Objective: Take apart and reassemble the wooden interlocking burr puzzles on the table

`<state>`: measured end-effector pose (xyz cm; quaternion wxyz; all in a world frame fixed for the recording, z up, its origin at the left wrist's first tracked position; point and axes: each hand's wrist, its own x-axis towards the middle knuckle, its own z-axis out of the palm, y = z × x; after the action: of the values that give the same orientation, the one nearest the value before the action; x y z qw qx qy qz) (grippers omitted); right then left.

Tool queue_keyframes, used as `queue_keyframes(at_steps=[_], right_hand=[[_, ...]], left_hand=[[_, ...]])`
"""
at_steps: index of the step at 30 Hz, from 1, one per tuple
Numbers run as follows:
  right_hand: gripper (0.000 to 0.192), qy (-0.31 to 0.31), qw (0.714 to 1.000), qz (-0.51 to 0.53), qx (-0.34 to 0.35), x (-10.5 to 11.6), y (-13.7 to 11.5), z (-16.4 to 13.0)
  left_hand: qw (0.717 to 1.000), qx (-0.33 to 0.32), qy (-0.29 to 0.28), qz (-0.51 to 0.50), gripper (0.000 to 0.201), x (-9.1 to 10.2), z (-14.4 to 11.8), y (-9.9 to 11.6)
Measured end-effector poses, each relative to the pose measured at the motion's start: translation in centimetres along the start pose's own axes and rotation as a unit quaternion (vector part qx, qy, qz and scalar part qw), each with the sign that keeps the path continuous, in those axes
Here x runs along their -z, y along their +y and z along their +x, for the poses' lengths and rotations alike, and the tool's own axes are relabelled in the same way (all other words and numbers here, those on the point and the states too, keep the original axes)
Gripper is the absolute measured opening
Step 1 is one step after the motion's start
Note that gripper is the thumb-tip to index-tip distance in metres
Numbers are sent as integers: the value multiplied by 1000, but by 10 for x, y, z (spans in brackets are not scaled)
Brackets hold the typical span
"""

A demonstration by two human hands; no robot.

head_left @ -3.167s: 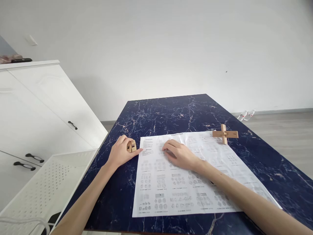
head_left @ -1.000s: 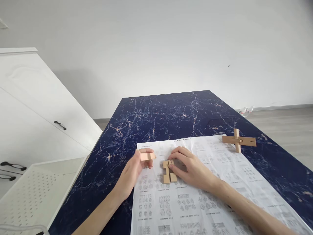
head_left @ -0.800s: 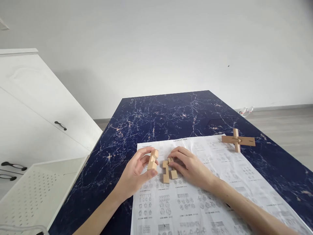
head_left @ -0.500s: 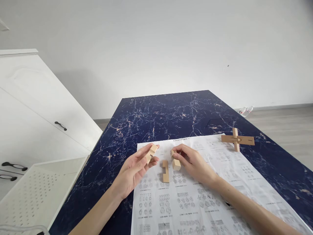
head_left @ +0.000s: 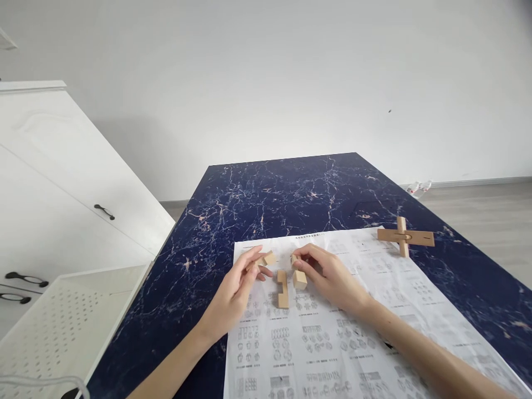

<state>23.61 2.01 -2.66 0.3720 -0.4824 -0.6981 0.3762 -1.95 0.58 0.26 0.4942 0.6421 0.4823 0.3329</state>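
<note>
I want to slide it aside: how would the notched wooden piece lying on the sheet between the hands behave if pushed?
The notched piece looks rigid and probably light. Lying flat on the paper sheet, it should slide, not roll.

Printed sheet point(head_left: 353, 332) lies on the table point(head_left: 282, 188), filling lower centre to lower right of frame. On the sheet near its upper left: left hand point(head_left: 236, 288) holding a small wooden piece point(head_left: 267, 259), a notched piece point(head_left: 283, 288) lying flat just right of it, then the right hand point(head_left: 332, 277) gripping a wooden block point(head_left: 298, 275). Wooden cross point(head_left: 405, 237) sits at the sheet's upper right corner, well apart from both hands; cabinet point(head_left: 54, 183) and perforated bin point(head_left: 62, 327) are off the table's left edge, bin lower left.
</note>
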Motion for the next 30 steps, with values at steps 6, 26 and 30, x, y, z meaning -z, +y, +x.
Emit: queue_keyframes(at_steps=[6,26,30], right_hand=[[24,-3,1000,-9,6,0,-1,-1],[25,0,1000,-16,15,-1,-3,0],[25,8,1000,-5,19,-1,-3,1]], left_hand=[[998,3,31,56,45,2,3,-7],[959,-162,43,228,42,-4,-3,-19],[944,-197,-49,259,49,-3,-7,-4]])
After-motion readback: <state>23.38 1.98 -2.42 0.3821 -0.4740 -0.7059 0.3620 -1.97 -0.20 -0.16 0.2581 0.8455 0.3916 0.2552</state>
